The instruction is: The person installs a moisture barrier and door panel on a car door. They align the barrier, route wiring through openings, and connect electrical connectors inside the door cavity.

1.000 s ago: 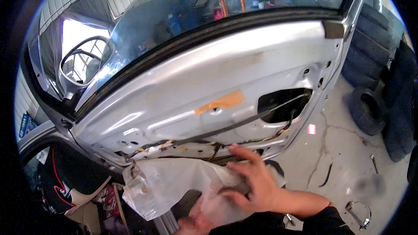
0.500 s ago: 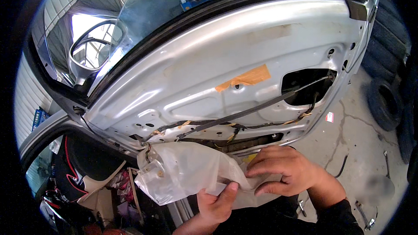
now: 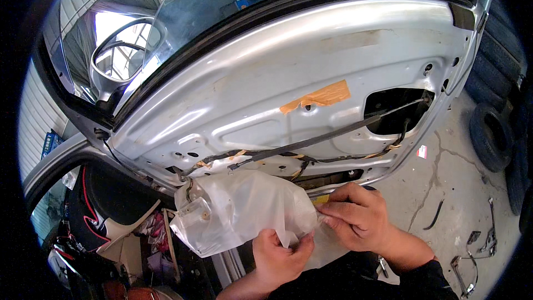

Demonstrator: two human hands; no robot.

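A whitish translucent plastic sheet hangs bunched against the lower part of a silver car door, whose inner metal is bare. My left hand pinches the sheet's lower edge between thumb and fingers. With my right hand I grip the sheet's right side, fingertips pressed together. A dark wiring harness with bits of tan tape runs along the door above the sheet. A dark sleeved cable slants up to a large opening at the right. Orange tape sticks to the middle of the panel.
Window glass and a side mirror rise beyond the door. Black tyres stand at the right. Metal parts and a black strip lie on the cracked floor. The car's cluttered interior shows at lower left.
My right hand has shifted slightly down, its spread fingers now closing on the sheet's edge. The sheet looks smoother between my hands. The view has moved a little.
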